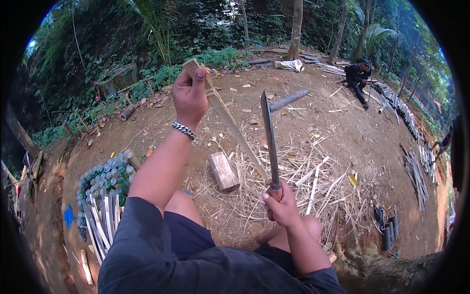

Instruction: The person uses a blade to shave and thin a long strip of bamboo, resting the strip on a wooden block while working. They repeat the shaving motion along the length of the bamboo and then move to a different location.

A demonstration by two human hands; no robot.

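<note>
My left hand [191, 95], a chain bracelet on its wrist, is raised and closed around the upper end of a long split bamboo strip [232, 128]. The strip slants down and right, its lower end close to my right hand [283, 206]. That hand grips the wooden handle of a machete [270, 142], whose dark blade points up and away from me. Between the strip and my knees lies a rectangular wood block [224, 171] on the ground. Thin bamboo shavings [298, 176] are scattered around it and under the blade.
A grey bamboo tube [290, 99] lies beyond the machete. At left are many plastic bottles [105, 176] and a bundle of split strips [102, 223]. A person in dark clothes [359, 78] sits at far right near stacked bamboo [399, 105]. A tree trunk [391, 272] borders the lower right.
</note>
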